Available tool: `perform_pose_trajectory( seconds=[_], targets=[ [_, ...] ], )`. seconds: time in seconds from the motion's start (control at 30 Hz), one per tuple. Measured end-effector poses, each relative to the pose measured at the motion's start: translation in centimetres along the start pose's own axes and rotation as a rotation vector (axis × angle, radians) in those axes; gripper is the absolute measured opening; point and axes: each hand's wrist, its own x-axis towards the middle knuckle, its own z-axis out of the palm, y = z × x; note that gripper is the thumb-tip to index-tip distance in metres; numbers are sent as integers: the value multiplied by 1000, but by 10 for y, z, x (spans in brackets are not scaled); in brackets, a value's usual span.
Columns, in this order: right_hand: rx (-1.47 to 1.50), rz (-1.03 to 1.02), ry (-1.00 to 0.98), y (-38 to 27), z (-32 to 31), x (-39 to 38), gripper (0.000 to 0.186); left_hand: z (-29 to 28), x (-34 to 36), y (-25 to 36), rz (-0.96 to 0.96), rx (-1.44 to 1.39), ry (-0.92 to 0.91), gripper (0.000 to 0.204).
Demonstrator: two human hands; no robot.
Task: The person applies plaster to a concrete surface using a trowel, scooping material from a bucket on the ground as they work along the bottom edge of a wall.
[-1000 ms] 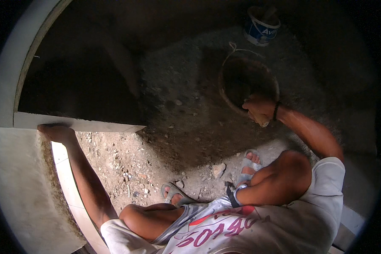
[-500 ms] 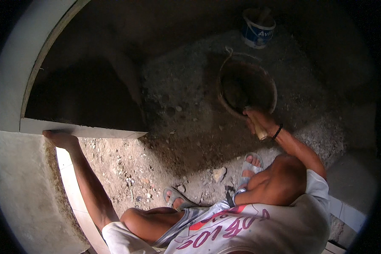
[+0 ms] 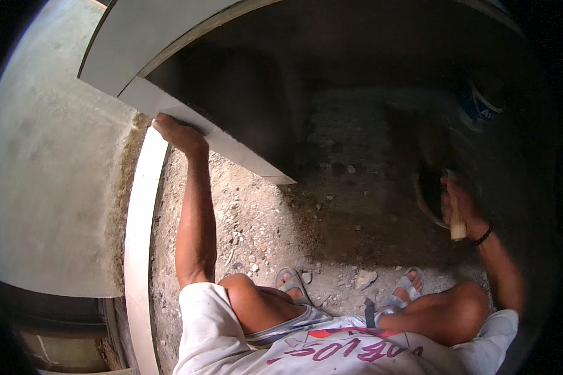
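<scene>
My right hand [image 3: 463, 203] is closed round the pale wooden handle [image 3: 458, 229] of a trowel. The trowel's blade is hard to make out in the deep shade, over or in a round dark bucket [image 3: 423, 201]. Only part of the bucket's rim shows beside the hand. On the left, my left hand [image 3: 182, 134] rests against the near edge of a long pale slab [image 3: 241, 150], close to its left end. Most of that hand's fingers are hidden, so its grip is unclear.
A blue and white pail [image 3: 481, 106] stands in shadow at the far right. Gravel and loose stones [image 3: 366, 278] cover the ground round my feet. A grey plastered surface [image 3: 50, 169] lies left, bordered by a white strip [image 3: 141, 237]. A dark opening lies beyond the slab.
The view has swung, so the slab now slants and the buckets sit farther right. My left hand stays at the slab's edge. My right hand still grips the trowel by the bucket.
</scene>
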Motion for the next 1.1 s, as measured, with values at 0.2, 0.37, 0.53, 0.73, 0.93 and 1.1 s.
perform_pose_trajectory(
  seconds=[0.2,0.37,0.53,0.73,0.93,1.1],
  targets=[
    [-96,-105,-235,-58,116,34,31,-18,12,3,16,2,-67,43],
    [82,-127,-330,-48,214,76,28,-20,5,12,-52,12,-50,48],
    [365,-226,-444,-22,267,99,29,-22,-12,31,-94,84,-264,54],
    [559,-435,-365,-30,279,109,36,-27,-6,32,-82,77,-295,50],
    [735,-821,-77,-37,242,125,35,-31,4,22,28,141,-242,43],
    [53,-1191,519,-45,213,161,34,-32,8,14,-22,-11,-250,38]
  ],
)
